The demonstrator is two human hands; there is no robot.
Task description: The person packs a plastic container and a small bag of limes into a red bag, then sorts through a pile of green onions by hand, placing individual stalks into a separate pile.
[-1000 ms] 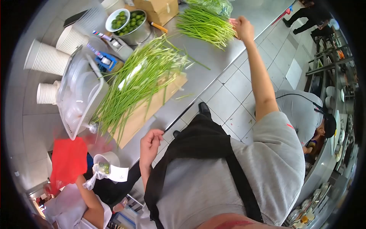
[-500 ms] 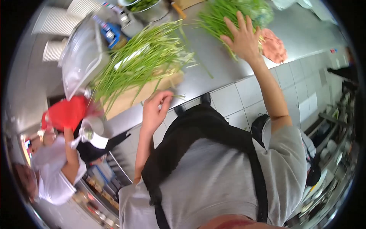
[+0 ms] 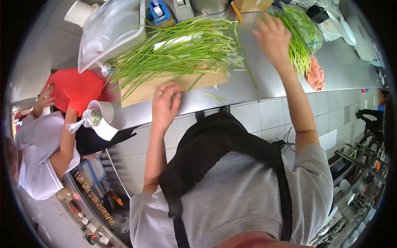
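My left hand (image 3: 166, 103) rests at the front edge of a tan board (image 3: 138, 96), its fingers loosely bent and no item visible in them. On that board lies a wide pile of long green chives (image 3: 186, 51), with a white strip (image 3: 175, 41) among the stalks. My right hand (image 3: 273, 40) is over the counter, fingers apart and slightly blurred. Just right of it is a second bunch of chives (image 3: 298, 56), partly hidden by the hand and beside a clear plastic bag (image 3: 308, 33). A crumpled salmon-coloured cloth (image 3: 316, 74) touches this bunch.
Loose stalk pieces (image 3: 215, 98) lie near the counter edge. Behind the board are a clear plastic tub (image 3: 109, 35), a blue device (image 3: 160, 12) and an orange-handled tool (image 3: 236, 11). At left, a person in white holds something red (image 3: 78, 89) beside a white cup (image 3: 103, 110).
My right hand has lifted off the second bunch and shifted left of it. My left hand has moved onto the board's edge. The view has turned toward the right.
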